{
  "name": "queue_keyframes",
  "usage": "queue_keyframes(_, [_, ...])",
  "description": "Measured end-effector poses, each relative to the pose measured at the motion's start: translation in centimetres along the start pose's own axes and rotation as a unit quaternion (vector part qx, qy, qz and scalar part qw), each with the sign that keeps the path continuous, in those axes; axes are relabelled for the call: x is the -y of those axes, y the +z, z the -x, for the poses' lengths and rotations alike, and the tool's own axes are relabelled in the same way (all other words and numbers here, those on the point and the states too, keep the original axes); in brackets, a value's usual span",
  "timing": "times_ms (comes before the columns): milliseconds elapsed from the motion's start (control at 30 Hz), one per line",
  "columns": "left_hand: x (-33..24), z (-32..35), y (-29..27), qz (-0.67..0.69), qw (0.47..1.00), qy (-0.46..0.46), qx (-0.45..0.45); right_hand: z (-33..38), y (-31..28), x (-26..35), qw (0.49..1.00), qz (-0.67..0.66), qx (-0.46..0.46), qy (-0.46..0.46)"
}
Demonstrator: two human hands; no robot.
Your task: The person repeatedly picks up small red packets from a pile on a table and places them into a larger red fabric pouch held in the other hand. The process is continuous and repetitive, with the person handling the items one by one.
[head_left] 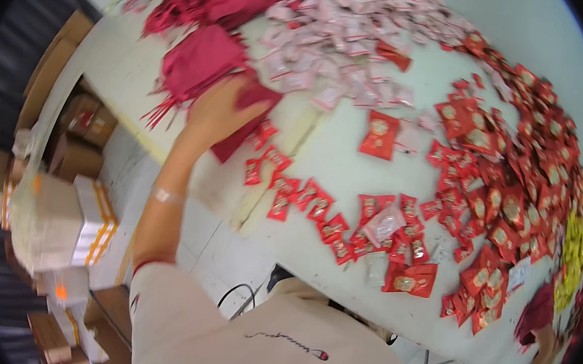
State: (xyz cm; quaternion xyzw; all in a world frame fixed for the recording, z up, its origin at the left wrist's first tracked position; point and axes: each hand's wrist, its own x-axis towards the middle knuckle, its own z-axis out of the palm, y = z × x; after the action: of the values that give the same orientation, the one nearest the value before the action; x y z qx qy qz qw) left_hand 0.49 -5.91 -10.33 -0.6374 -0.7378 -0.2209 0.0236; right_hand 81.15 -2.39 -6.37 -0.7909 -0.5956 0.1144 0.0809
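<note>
The person's pale sweatshirt (269, 341) is filling the lower frame nearest the camera, and from it the left hand (217, 115) is reaching out across the white table (336, 158), its fingers closing around a dark red cloth pouch (248, 118) just below the heap of red pouches (201, 61). This looks like the picking-up step, and the next move probably calls for bringing that pouch back toward the red snack packets (303, 204) lying near the table's edge. The right hand (546, 343) is showing at the far right by another dark red pouch (537, 312), its grip too blurred to tell.
</note>
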Motion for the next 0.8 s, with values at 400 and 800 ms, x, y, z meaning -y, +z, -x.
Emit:
queue_keyframes(400, [-0.1, 4.1, 0.8, 0.104, 0.992, -0.044, 0.048, -2.8, -2.3, 16.7, 0.948, 0.237, -0.086, -0.196])
queue_keyframes(800, [2.8, 4.7, 0.2, 0.199, 0.963, -0.167, 0.070, -25.1, 15.7, 34.1, 0.969, 0.146, -0.063, -0.190])
